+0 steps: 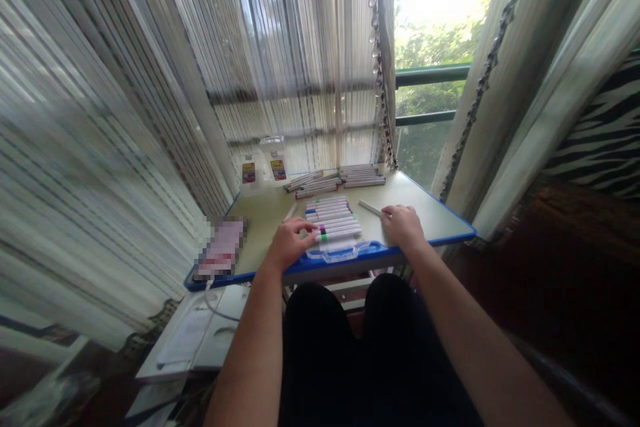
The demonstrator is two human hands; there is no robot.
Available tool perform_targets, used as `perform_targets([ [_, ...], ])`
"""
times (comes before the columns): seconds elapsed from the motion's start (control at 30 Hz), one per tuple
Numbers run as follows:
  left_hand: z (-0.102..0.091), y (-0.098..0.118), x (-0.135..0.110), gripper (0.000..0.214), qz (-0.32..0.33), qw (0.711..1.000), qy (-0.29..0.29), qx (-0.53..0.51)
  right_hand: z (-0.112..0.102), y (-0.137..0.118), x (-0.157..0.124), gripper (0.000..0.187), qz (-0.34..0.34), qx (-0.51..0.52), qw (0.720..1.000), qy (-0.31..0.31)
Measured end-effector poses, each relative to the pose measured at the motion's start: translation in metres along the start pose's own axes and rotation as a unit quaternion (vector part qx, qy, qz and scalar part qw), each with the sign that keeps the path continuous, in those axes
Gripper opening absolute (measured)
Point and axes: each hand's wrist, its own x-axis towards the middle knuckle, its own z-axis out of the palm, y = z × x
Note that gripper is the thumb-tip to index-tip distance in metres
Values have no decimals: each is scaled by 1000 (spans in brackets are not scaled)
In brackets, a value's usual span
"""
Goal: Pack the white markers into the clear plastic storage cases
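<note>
Markers [336, 220] lie rowed near the table's blue edge [453, 238], the left hand [290, 240], fingers parted, at their left ends, where light pressure should keep them even. The right hand [401, 223] pinches one white marker [371, 207] beside them, with room rightward; farther off, loose markers [320, 184] limit reach.

From my remote seat I see a smooth, pale tabletop [425, 210] with a soft sheen, edged in glossy blue plastic trim [453, 238]; the white markers [340, 214] look like smooth plastic, and the case handle [341, 255] is clear, shiny plastic; I make out sheer, streaky cloth in the curtain [320, 27], with glossy beads [372, 11]; the trousers [320, 353] read as matt black cloth; the railing [433, 75] looks like smooth painted metal.
</note>
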Motion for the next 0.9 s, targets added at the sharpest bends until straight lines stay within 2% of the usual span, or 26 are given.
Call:
perform_targets([
  [0.1,0,-1,0,17,-16,999,23,-17,-3,-2,-1,28,-14,98,994,40],
  [0.17,0,0,0,22,-28,999,34,-31,-8,-8,-4,29,-35,202,978,48],
  [0.27,-1,1,-1,39,-37,997,26,-62,-15,-20,-9,34,-64,335,940,-26],
  [0.33,-1,1,-2,49,-39,995,12,-86,-18,-30,-13,34,-80,378,919,-76],
  [0.43,-2,4,-4,48,-45,991,0,-123,-19,-44,-16,30,-104,368,917,-112],
  [0.57,-4,7,-8,40,-56,983,-1,-174,-17,-54,-18,26,-128,330,927,-122],
  [0.73,-5,7,-8,32,-32,985,-13,-167,-12,-48,-22,22,-139,304,939,-77],
  [0.9,-3,6,-7,25,-4,988,7,-154,-13,-40,-27,20,-137,305,938,-95],
])
